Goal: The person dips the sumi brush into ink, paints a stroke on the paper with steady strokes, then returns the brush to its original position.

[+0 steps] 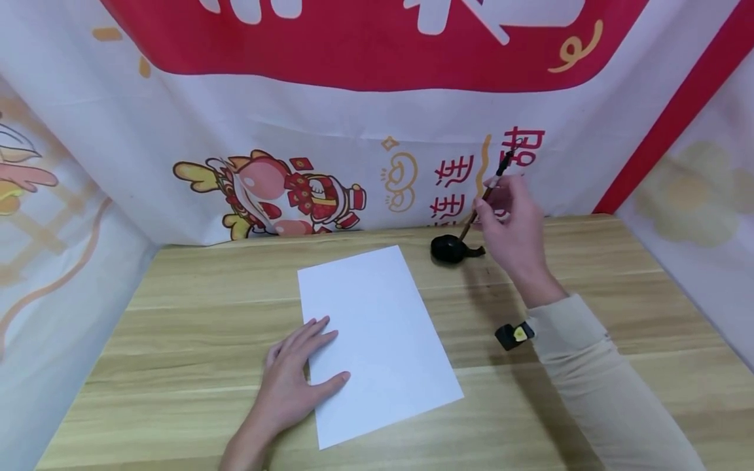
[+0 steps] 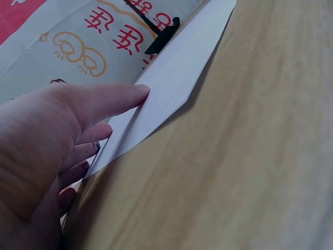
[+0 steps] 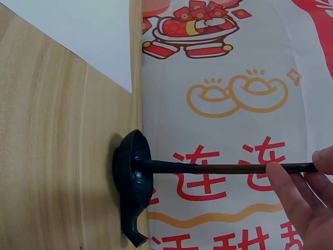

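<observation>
Behind the right hand (image 1: 514,226), the backdrop cloth (image 1: 377,124) carries red Chinese characters in vertical columns; "连连" (image 1: 450,190) can be read just left of the fingers. A further red character above the hand is partly hidden. Large white lettering on the red band overhead is cut off.

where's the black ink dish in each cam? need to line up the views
Head: the black ink dish sits on the table's far edge, right of centre, beyond the white paper, with the brush dipped in it.
Left wrist: only a small dark shape at top centre, past the paper's far corner; likely the dish, but too small to tell.
Right wrist: lower left of centre, brush tip inside.
Shared landmark: the white paper.
</observation>
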Available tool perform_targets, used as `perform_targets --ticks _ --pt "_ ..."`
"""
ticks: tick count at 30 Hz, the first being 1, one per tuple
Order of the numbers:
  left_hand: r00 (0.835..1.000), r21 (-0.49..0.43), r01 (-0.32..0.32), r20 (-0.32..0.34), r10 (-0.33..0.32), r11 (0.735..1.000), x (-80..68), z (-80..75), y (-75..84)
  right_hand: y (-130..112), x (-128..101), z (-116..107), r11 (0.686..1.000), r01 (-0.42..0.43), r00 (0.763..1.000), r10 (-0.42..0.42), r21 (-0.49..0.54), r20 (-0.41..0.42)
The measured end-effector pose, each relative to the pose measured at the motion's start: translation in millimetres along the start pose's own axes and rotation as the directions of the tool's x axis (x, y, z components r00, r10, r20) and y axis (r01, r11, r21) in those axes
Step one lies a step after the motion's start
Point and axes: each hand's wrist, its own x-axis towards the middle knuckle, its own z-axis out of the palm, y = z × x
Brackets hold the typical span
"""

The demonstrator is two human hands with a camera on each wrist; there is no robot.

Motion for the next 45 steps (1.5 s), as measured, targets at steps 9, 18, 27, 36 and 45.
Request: perform_targets --ticks 9,18,27,36,45 --pt "1.000 -0.007 0.007 0.013 -0.007 1.000 -7.1 2.4 -1.0 2 -6 3 1.000 0.015 1.000 -0.014 0.020 -0.028" --pt "1.000 -0.008 0.016 0.025 -0.016 1.000 -13.8 5.5 -2.5 6 -13 6 0.999 -0.019 1.000 0.018 0.048 0.015" --pt "1.000 0.017 -0.008 0.031 0.007 1.000 3.6 0.3 -2.7 0 -4 3 0.998 0.061 0.998 -0.060 0.024 -0.018" --pt "0.998 0.017 0.016 0.055 -0.017 1.000 4.0 -0.5 -2.2 0 -9 3 0.999 0.034 0.999 -0.033 0.021 -0.024" --pt "0.998 0.029 0.018 0.063 -0.020 0.999 4.6 -2.2 -1.5 -1 -9 6 0.995 0.032 0.994 -0.022 0.091 -0.106"
